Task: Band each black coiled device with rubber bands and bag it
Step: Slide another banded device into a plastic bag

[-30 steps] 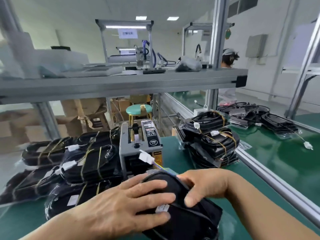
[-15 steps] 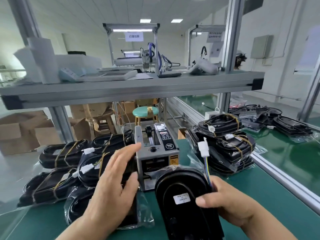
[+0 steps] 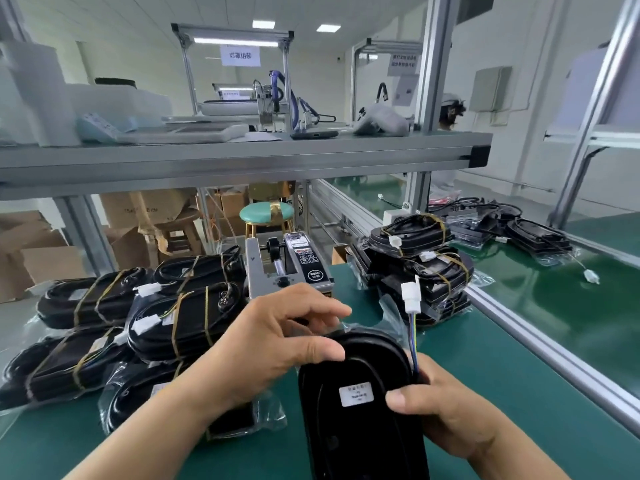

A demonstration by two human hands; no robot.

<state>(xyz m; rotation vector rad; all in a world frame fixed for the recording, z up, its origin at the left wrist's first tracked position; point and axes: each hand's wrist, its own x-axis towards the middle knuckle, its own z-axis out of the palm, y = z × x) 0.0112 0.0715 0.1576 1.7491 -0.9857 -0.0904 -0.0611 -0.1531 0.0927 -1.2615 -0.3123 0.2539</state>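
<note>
Right hand (image 3: 446, 410) grips black device (image 3: 356, 434) from right.

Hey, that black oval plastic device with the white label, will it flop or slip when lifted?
Probably stiff: the black oval plastic device holds its shape gripped at one edge by the right hand. Its smooth shell may slip. The thin wire with the white connector may sway or snag.
</note>
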